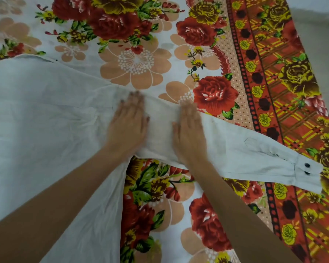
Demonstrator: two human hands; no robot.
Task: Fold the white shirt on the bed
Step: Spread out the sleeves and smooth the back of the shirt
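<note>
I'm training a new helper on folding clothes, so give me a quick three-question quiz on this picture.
1. True or false: the left hand and the right hand both lie flat on the white shirt.
2. The sleeve stretches toward the picture's: A) left, B) right, C) top.
3. How many dark buttons show on the cuff?
Key: 1 true; 2 B; 3 two.

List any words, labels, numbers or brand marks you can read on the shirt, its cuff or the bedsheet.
No text can be read anywhere.
The white shirt shows no tag or print; its cuff bears only two dark buttons; the bedsheet has flowers and checks, no lettering.
</note>
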